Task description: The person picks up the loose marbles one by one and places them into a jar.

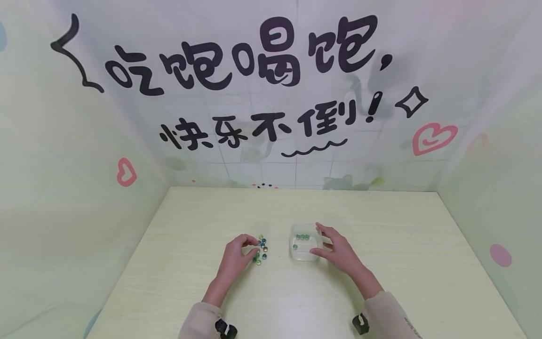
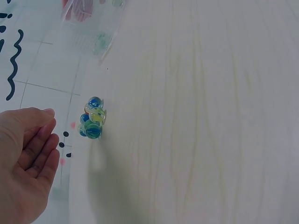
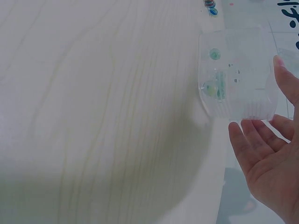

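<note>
My left hand is over a loose cluster of glass marbles, with thumb and fingers bent toward them and a small gap between thumb and forefinger. In the left wrist view the left hand shows nothing between its fingers, with the marbles just beyond the fingertips. A clear plastic container stands to the right of the cluster with several green marbles inside. My right hand holds the container's right side between thumb and fingers; in the right wrist view its fingertips are against the wall.
Both sit on a pale wood-grain table. A printed white curtain with black lettering rises behind the table's far edge and along both sides. Black bands are near both wrists, by the sleeves.
</note>
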`<state>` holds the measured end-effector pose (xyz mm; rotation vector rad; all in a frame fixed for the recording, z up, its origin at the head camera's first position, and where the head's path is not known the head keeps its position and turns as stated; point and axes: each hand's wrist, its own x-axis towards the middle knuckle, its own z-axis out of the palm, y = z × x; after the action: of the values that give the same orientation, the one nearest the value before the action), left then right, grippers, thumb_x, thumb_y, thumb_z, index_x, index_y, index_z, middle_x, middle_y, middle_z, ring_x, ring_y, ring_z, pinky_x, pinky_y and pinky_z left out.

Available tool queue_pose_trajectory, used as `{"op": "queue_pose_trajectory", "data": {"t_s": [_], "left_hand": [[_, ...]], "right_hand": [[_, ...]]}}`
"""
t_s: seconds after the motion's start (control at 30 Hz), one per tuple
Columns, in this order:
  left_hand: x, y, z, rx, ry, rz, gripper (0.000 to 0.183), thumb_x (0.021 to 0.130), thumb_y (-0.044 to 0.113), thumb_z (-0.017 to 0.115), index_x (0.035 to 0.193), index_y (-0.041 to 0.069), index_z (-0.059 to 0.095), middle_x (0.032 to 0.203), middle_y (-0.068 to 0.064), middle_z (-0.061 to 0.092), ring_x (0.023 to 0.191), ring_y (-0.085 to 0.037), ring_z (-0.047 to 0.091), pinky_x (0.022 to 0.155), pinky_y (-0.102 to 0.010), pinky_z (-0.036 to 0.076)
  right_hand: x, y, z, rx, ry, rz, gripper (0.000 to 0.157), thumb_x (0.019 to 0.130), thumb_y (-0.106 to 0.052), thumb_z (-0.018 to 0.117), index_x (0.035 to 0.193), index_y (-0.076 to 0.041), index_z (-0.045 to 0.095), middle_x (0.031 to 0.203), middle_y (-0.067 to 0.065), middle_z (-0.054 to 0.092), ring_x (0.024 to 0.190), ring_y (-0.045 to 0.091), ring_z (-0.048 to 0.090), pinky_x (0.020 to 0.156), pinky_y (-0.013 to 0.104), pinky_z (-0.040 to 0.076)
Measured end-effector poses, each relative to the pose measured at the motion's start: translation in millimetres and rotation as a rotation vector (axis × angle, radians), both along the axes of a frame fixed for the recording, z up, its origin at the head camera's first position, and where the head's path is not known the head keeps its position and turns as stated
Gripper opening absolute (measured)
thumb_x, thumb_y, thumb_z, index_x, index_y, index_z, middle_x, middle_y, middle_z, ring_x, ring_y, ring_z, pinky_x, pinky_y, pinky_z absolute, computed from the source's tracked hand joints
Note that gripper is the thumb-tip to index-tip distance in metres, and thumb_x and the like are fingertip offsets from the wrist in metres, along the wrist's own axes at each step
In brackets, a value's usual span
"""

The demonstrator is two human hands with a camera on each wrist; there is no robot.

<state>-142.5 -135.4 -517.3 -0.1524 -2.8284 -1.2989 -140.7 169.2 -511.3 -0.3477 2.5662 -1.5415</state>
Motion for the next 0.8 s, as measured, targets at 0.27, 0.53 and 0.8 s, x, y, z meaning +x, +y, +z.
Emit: {"op": "queue_pose_trajectory", "data": {"t_s": [0.27,0.53,0.8], "left_hand": [[2.5,-5.0,-6.3,0.001,-0.015,0.011,0.016,0.085,0.004,0.075,0.098,0.010,0.069,0.101,-0.004,0.071,0.103,-0.024,0.066,0.097,-0.044,0.056],[7.4,-7.4,-9.1,-0.004,-0.009,-0.003,0.015,0.084,0.004,0.074,0.097,0.010,0.069,0.099,-0.005,0.072,0.100,-0.023,0.067,0.096,-0.043,0.057],[9.5,-8.3,-14.5,-0.015,-0.025,0.001,0.016,0.083,0.004,0.075,0.096,0.010,0.069,0.099,-0.004,0.072,0.099,-0.021,0.066,0.095,-0.042,0.057]], "right_hand": [[-0.2,-0.1,-1.0,0.012,-0.004,-0.001,0.079,0.087,-0.021,0.077,0.151,0.001,0.036,0.147,0.026,0.046,0.137,0.044,0.045,0.106,0.050,0.050],[0.3,0.5,-0.8,0.013,-0.001,0.000,0.079,0.087,-0.021,0.076,0.151,0.000,0.036,0.148,0.026,0.045,0.137,0.044,0.044,0.107,0.050,0.049],[0.4,1.3,-0.7,0.010,0.000,0.004,0.079,0.088,-0.021,0.076,0.152,0.000,0.035,0.150,0.026,0.043,0.138,0.044,0.043,0.107,0.050,0.049]]}}
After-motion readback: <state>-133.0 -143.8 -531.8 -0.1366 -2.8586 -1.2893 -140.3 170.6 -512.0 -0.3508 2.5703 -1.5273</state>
